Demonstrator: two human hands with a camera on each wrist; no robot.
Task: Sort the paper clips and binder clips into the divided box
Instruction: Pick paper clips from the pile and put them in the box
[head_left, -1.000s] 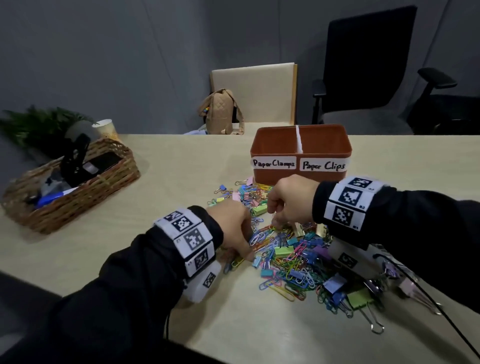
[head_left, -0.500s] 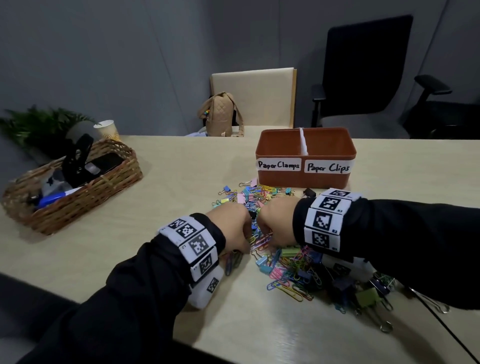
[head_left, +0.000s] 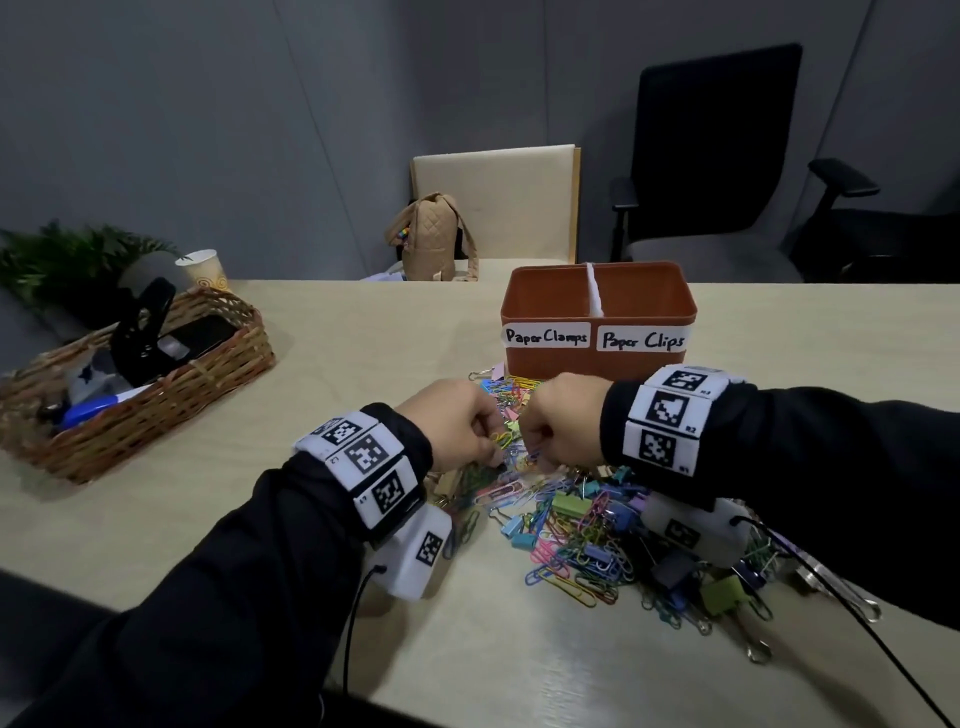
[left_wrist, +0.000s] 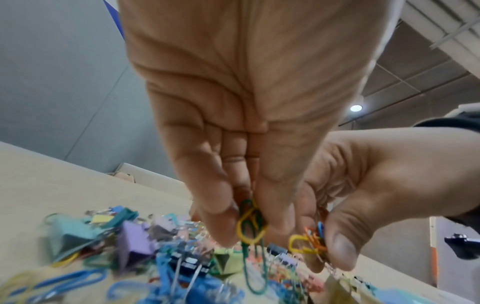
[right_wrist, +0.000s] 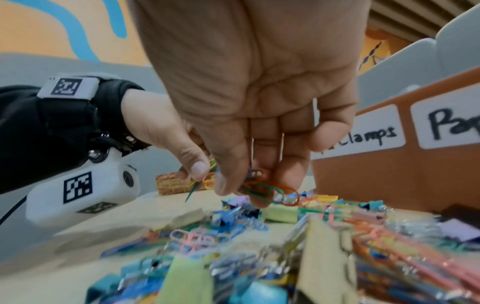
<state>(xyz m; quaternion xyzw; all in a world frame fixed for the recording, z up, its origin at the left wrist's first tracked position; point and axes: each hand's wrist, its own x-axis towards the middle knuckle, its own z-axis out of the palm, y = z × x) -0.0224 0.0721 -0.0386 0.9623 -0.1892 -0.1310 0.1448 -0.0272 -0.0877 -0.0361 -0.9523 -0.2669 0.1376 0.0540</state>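
A heap of coloured paper clips and binder clips (head_left: 582, 525) lies on the table before an orange divided box (head_left: 597, 317) labelled "Paper Clamps" on its left half and "Paper Clips" on its right. My left hand (head_left: 460, 426) and right hand (head_left: 558, 423) hover side by side over the heap's far end, nearly touching. The left hand (left_wrist: 249, 224) pinches a green and a yellow paper clip (left_wrist: 253, 228). The right hand (right_wrist: 241, 185) pinches a small bunch of orange, green and yellow paper clips (right_wrist: 267, 189), also seen as a bunch (left_wrist: 310, 240) in the left wrist view.
A wicker basket (head_left: 171, 384) with a black clamp and pens stands at the table's left, a paper cup (head_left: 202, 267) behind it. A beige chair (head_left: 498, 202) with a tan bag and a black office chair (head_left: 722, 156) stand beyond the table.
Both hands came together from the heap, then rose slightly with paper clips pinched in them. The view has shifted a little lower.
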